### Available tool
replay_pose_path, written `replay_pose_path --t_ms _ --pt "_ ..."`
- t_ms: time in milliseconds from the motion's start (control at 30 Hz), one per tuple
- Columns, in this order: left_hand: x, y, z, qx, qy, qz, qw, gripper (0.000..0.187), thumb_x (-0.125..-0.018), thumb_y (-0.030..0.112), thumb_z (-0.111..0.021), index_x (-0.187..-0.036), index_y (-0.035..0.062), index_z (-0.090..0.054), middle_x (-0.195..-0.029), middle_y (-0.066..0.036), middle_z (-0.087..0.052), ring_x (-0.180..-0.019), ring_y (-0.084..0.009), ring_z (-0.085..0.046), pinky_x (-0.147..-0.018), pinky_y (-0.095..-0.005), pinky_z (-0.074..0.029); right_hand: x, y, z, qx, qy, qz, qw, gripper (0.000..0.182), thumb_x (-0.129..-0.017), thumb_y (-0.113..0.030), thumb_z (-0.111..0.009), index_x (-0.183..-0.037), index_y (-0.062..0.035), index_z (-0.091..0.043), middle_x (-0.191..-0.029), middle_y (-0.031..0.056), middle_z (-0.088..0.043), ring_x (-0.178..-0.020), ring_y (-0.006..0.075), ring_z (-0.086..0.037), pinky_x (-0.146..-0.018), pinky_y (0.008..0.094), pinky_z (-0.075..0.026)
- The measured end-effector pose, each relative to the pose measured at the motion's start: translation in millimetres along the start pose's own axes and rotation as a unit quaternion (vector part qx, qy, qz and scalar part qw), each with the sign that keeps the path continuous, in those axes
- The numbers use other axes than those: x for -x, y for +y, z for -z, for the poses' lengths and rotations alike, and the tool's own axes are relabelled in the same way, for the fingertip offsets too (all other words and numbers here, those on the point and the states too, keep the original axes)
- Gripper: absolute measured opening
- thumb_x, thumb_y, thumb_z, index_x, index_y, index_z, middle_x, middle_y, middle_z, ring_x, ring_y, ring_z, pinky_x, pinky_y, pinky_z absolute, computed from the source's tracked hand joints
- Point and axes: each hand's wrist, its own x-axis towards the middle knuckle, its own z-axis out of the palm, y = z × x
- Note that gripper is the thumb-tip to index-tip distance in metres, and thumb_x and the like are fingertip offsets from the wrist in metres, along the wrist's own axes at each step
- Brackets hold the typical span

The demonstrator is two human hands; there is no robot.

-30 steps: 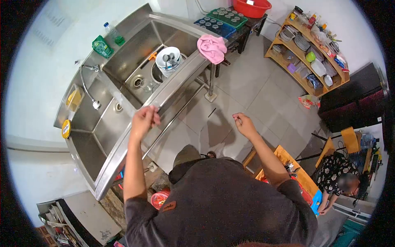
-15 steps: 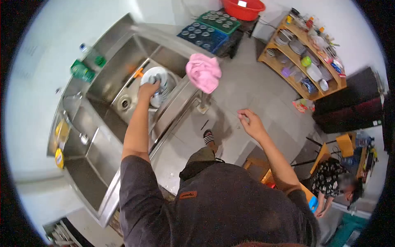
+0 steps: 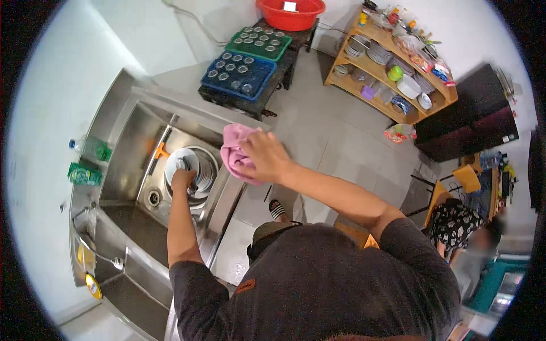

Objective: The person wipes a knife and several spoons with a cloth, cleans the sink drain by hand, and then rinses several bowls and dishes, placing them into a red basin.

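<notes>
A stack of plates (image 3: 206, 170) stands in the metal sink basin (image 3: 128, 133). Over it my left hand (image 3: 183, 178) is closed on some metal cutlery (image 3: 182, 163), just above a white bowl (image 3: 172, 165) beside the stack. A pink cloth (image 3: 234, 149) lies bunched on the right edge of the sink. My right hand (image 3: 266, 156) rests on the cloth with its fingers curled round it. An orange-handled tool (image 3: 161, 151) leans in the basin, left of the bowl, and the drain (image 3: 153, 198) shows below it.
Bottles (image 3: 94, 149) stand along the sink's left ledge, near the faucet (image 3: 94, 250). Glasses fill a green tray (image 3: 259, 44) and a blue tray (image 3: 239, 74) by a red basin (image 3: 290, 14). A shelf (image 3: 387, 68) holds dishes. Another person (image 3: 458, 224) bends at the lower right.
My right hand has moved up and left from over the floor and taken hold of the pink cloth. The view has shifted. My left hand remains at the dishes.
</notes>
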Motion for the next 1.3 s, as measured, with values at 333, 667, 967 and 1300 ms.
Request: replay_pose_path --t_ms 333,667,967,1300 --pt "-65.7 -43.3 -20.6 -0.336 -0.029 -0.331 0.881 0.033 -0.088 0.021 -0.045 -0.089 -0.0010 -0.070 -0.095 -0.026 -0.067 -0.088 -0.0428 -0.067 -0.078 -0.0506 -0.052 -9.1 2.0 -14.9 0.004 -0.065 -0.016 0.998 0.037 -0.088 -0.017 -0.052 -0.123 -0.0058 -0.058 -0.110 0.0205 -0.055 -0.100 0.0349 -0.056 -0.092 0.0473 -0.042" --pt "73.6 16.3 70.8 0.396 0.049 -0.089 0.913 0.027 -0.099 0.023 -0.044 -0.099 -0.0032 -0.049 -0.069 -0.007 -0.052 -0.052 -0.0179 -0.055 -0.042 -0.0358 -0.049 -17.9 38.5 -39.9 -0.097 0.081 0.027 0.992 0.039 -0.085 -0.027 -0.062 -0.104 0.0061 -0.056 -0.106 0.0211 -0.056 -0.100 0.0381 -0.058 -0.087 0.0449 -0.049" --pt "110.9 116.3 84.6 0.688 -0.054 -0.123 0.713 0.010 -0.101 0.017 -0.052 -0.093 0.0116 -0.049 -0.066 0.003 -0.044 -0.052 -0.0099 -0.041 -0.048 -0.0281 -0.041 -34.6 37.6 -15.0 -0.271 -0.032 -0.108 0.956 0.030 -0.087 -0.028 -0.065 -0.101 -0.0014 -0.063 -0.094 0.0176 -0.064 -0.085 0.0274 -0.063 -0.076 0.0381 -0.051" --pt "164.9 245.6 94.2 0.675 -0.120 -0.242 0.686 0.012 -0.099 0.021 -0.051 -0.099 0.0095 -0.048 -0.068 0.003 -0.042 -0.050 -0.0088 -0.038 -0.044 -0.0262 -0.033 -79.9 53.5 66.7 -0.440 0.319 0.079 0.836 0.029 -0.091 -0.024 -0.067 -0.111 -0.0057 -0.055 -0.105 0.0071 -0.060 -0.101 0.0159 -0.058 -0.087 0.0276 -0.047"
